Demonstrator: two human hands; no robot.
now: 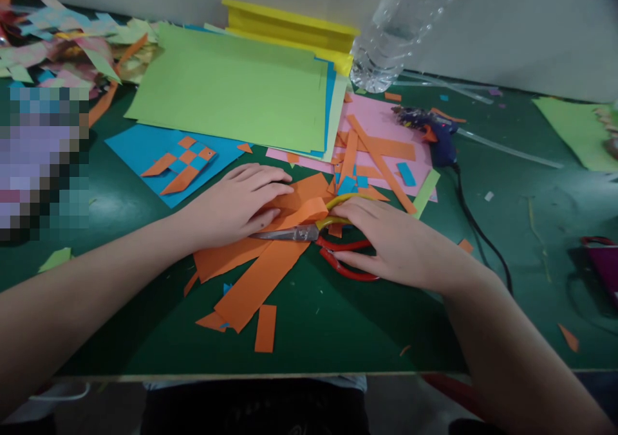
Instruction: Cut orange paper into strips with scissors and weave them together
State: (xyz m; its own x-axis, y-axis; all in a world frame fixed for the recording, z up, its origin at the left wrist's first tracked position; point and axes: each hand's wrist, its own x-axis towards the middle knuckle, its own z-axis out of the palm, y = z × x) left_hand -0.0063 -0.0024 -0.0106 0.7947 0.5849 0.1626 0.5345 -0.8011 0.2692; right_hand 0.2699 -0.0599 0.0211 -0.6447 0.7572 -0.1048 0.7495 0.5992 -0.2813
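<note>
My left hand [236, 203] holds down a sheet of orange paper [309, 187], its fingers bent over the sheet and the thumb low near the blades. In my right hand [386, 232] are scissors [304, 232] with one yellow and one red handle. Their blades point left along the orange paper, the tips close to my left hand. A narrow orange strip curls up above the blades. Wider orange strips [263, 280] lie beneath and in front, near a small orange rectangle [265, 329].
A woven orange and blue paper fish [186, 161] lies on blue paper [135, 142]. Behind are green sheets [232, 91], a yellow holder [290, 26] and a plastic bottle [381, 55]. A corded glue gun [441, 139] lies right, on pink paper [381, 110]. Paper scraps [72, 42] pile back left.
</note>
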